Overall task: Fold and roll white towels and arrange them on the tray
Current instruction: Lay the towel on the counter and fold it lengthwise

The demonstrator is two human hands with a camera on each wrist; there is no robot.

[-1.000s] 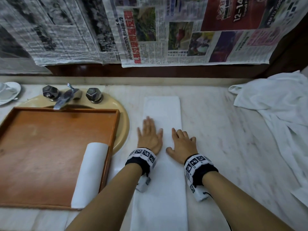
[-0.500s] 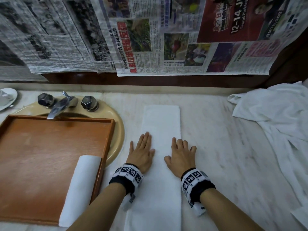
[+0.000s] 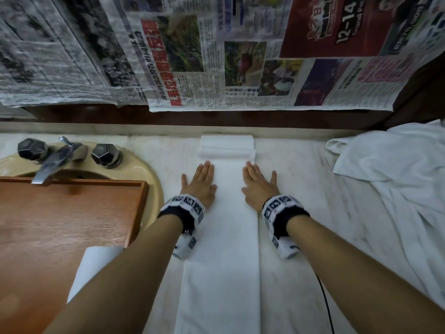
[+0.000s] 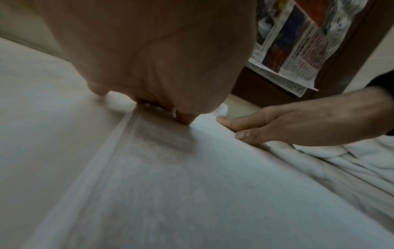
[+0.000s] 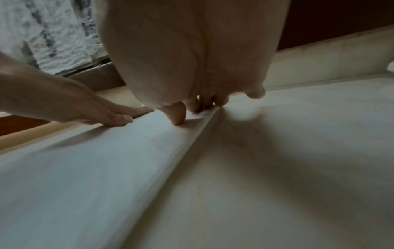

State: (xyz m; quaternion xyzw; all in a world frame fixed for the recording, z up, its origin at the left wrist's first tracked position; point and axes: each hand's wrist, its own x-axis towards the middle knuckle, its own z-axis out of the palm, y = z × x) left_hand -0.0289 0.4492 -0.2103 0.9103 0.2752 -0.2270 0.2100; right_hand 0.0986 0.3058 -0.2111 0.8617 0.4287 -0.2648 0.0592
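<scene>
A long folded white towel strip (image 3: pixel 220 261) lies lengthwise on the marble counter (image 3: pixel 301 213). Its far end (image 3: pixel 226 149) is doubled into a thick low fold by the back wall. My left hand (image 3: pixel 201 183) lies flat on the strip's left edge and my right hand (image 3: pixel 257 185) lies flat on its right edge, fingers straight, just short of that fold. The wrist views show the towel (image 4: pixel 192 185) (image 5: pixel 95 168) under each palm. A rolled white towel (image 3: pixel 96 268) lies at the right side of the wooden tray (image 3: pixel 60 225).
The tray sits over a beige sink (image 3: pixel 149 174) with a metal faucet (image 3: pixel 53 162) and two knobs. A heap of loose white towels (image 3: pixel 397 179) covers the counter's right end. Newspaper (image 3: pixel 216 56) hangs on the wall behind. A black cable (image 3: pixel 325 300) runs by my right forearm.
Both hands slid forward along the strip and apart onto its side edges. The far end, flat before, now shows a thick fold.
</scene>
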